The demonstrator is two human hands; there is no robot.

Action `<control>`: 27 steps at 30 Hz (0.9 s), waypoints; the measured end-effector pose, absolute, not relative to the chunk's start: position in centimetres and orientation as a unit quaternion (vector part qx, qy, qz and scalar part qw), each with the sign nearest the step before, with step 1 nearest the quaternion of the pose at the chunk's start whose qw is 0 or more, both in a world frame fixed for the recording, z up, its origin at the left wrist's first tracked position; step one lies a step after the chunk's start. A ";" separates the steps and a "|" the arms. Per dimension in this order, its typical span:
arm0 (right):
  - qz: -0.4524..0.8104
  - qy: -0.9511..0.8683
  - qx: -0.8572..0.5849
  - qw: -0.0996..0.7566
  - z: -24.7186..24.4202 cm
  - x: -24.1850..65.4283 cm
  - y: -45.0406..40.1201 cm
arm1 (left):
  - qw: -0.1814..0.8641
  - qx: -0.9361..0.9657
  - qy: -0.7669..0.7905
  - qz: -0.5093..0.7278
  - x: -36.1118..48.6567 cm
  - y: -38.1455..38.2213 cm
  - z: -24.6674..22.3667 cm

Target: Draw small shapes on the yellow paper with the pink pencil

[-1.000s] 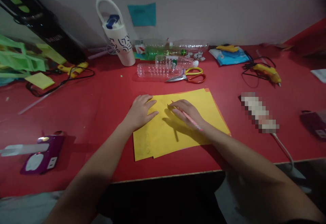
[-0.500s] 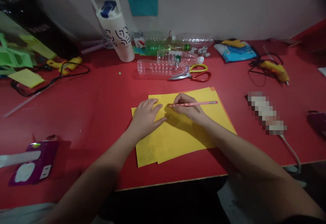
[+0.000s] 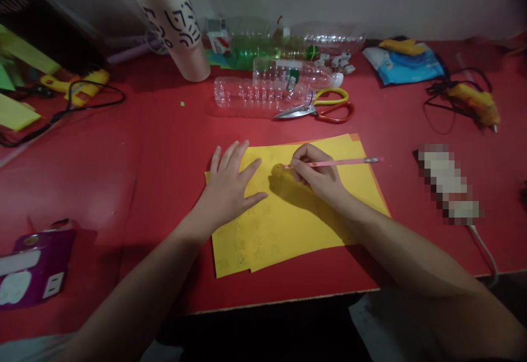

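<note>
Yellow paper sheets (image 3: 284, 230) lie overlapped on the red table, with an orange edge peeking out at the right. My left hand (image 3: 228, 186) rests spread across their left side, fingers apart. In my right hand (image 3: 317, 172) is a pink pencil (image 3: 346, 161), gripped near its point, which is at the paper's upper middle. The pencil lies nearly level, its eraser end to the right. Faint pencil marks show on the lower left of the sheets.
Behind the paper lie scissors (image 3: 329, 110) and clear plastic bottles (image 3: 239, 94). A white tumbler (image 3: 181, 32) stands at the back left. Yellow glue guns with black cords lie left and right (image 3: 473, 104). A purple package (image 3: 41, 268) sits at the left; a pixelated corded object (image 3: 448, 183) is at the right.
The camera view has tilted down and come closer. My left hand's fingers have spread wider on the paper. My right hand still holds the pencil at the upper part of the sheet.
</note>
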State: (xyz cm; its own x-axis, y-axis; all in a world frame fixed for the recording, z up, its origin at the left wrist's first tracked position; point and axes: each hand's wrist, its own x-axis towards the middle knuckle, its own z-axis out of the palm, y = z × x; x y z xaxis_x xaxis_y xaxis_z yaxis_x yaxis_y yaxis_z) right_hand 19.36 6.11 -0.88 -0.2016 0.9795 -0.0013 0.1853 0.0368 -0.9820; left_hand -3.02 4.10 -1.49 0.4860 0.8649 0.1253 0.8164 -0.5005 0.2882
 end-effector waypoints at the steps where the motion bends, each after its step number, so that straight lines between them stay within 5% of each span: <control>1: 0.494 -0.599 -0.483 0.405 -0.8 19.4 6.1 | 0.102 0.854 0.495 0.123 -3.0 4.1 -1.7; 8: 0.509 -0.653 -0.431 0.359 -0.5 19.3 5.4 | 0.113 0.860 0.480 0.131 -2.8 3.7 -1.6; 18: 0.444 -0.499 -0.521 0.531 -1.6 19.9 7.1 | 0.150 0.859 0.473 0.126 -3.2 4.0 -1.4; 27: 0.479 -0.647 -0.467 0.365 -0.8 19.2 5.6 | 0.197 0.845 0.480 0.128 -3.0 4.0 -1.6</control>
State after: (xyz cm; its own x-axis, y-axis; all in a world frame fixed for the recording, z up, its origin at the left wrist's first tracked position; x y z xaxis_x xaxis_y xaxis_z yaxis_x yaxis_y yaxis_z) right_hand 19.23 5.63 -0.76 -0.2970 0.9546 0.0237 0.2551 0.1032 -0.9614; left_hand -3.02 3.98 -1.61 0.5069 0.8616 0.0276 0.7611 -0.4623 0.4550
